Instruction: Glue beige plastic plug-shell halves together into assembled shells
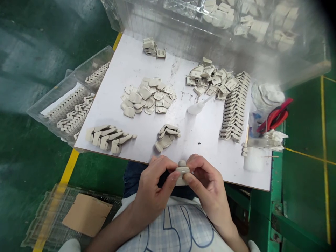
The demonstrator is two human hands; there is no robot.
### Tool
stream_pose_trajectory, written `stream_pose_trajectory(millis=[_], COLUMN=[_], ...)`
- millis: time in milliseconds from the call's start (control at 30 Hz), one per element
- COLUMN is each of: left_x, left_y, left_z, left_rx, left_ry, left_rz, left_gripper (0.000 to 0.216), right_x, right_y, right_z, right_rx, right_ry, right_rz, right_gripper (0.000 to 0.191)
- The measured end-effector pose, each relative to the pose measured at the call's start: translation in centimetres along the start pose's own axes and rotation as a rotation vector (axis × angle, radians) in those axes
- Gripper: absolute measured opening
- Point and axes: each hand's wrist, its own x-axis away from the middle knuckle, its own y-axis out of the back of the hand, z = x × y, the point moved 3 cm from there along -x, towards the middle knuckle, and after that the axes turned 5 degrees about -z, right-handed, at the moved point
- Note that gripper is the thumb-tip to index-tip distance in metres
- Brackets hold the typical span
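Observation:
Between my two hands, just past the table's near edge, is a small beige plastic part point(182, 170). My left hand point(159, 178) pinches it from the left with thumb and forefinger, and my right hand point(206, 178) pinches it from the right. A few joined beige parts point(167, 137) lie on the white tabletop point(195, 136) just beyond my fingers. A row of bent beige parts point(109, 138) stands to the left. Farther back sits a heap of flat rounded beige plates point(147, 96). My fingers hide the sides of the held part.
A pile of beige brackets point(210, 78) and a long stacked row point(235, 106) lie right of a white nozzle bottle point(196, 107). Red-handled pliers point(275, 117) rest in a clear box at the right edge. Clear trays point(76, 71) with parts stand left; a large clear bin point(178, 31) borders the back.

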Motion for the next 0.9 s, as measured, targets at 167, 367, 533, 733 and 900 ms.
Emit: stream_pose_trajectory(millis=[167, 367, 533, 733, 900], left_x=[-0.1, -0.2, 0.0, 0.0, 0.2], left_y=[-0.2, -0.4, -0.6, -0.4, -0.3], left_z=[-0.3, 0.5, 0.9, 0.7, 1.0], left_rx=[-0.017, 0.085, 0.204, 0.252, 0.302], left_ry=[-0.051, 0.054, 0.221, 0.24, 0.276], left_rz=[-0.037, -0.023, -0.041, -0.021, -0.033], left_gripper=[0.019, 0.022, 0.025, 0.016, 0.007], right_x=[0.2, 0.0, -0.3, -0.3, -0.6], right_y=[-0.1, -0.2, 0.1, 0.3, -0.1], right_z=[-0.2, -0.4, -0.5, -0.4, -0.6], right_rx=[-0.043, -0.037, -0.037, -0.03, -0.075], right_ry=[0.017, 0.026, 0.002, 0.014, 0.045], right_rz=[-0.032, -0.036, -0.008, -0.059, -0.066], right_gripper=[0.012, 0.013, 0.008, 0.004, 0.002])
